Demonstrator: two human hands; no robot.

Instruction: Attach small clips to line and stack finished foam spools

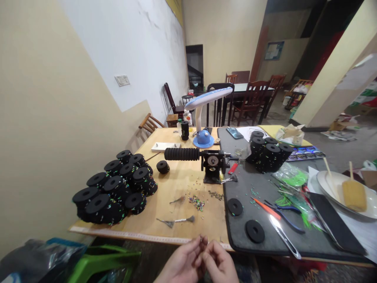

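Here's small multicoloured bead cluster [197,203] on pale wooden worktop [178,181]. Nearer side of beads: left hand [187,259] half-curled, right hand [219,260] narrow, thumb and finger meeting; can't tell if either pinches anything. Grey feathery white-stemmed tuft [185,219] just nearer than beads. Beyond beads, black metal dial-fronted device [212,169] bearing ribbed black foam roll [182,154]. Left of beads, stacked black foam rings [120,192].

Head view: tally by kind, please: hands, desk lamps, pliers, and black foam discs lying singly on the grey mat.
Hands: 2
Desk lamp: 1
Blue-handled pliers: 1
Single black foam discs: 2
Total: 6
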